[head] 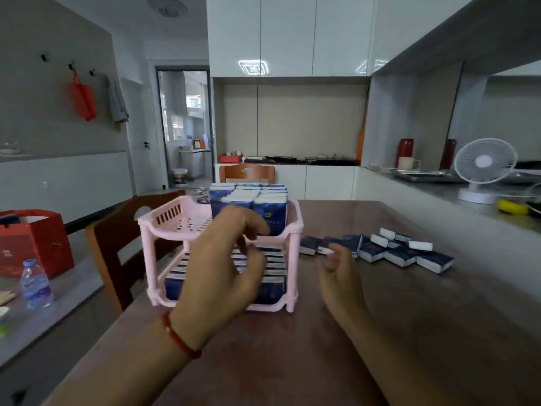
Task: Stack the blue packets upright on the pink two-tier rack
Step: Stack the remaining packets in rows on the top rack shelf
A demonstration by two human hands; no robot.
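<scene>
The rack (164, 227) looks like pale pink moulded plastic with slotted sides. The packets (404, 254) have glossy blue wrappers. The table (409, 332) is smooth brown wood; the cabinet doors (288, 33) are glossy white.

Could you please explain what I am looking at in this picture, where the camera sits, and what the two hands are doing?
There is no machine here. A person wears one wide-angle camera on the head, so you look forward and down at their own arms. The left hand, with a red cord at the wrist, hovers in front of the pink two-tier rack on a brown table; its fingers are loosely curled and seem to hold nothing. The right hand hangs loosely open near a pile of loose blue packets to the right of the rack. Upright packets already fill the right part of the top tier, and more stand on the lower tier. A white fan sits on the counter at the right.
</scene>
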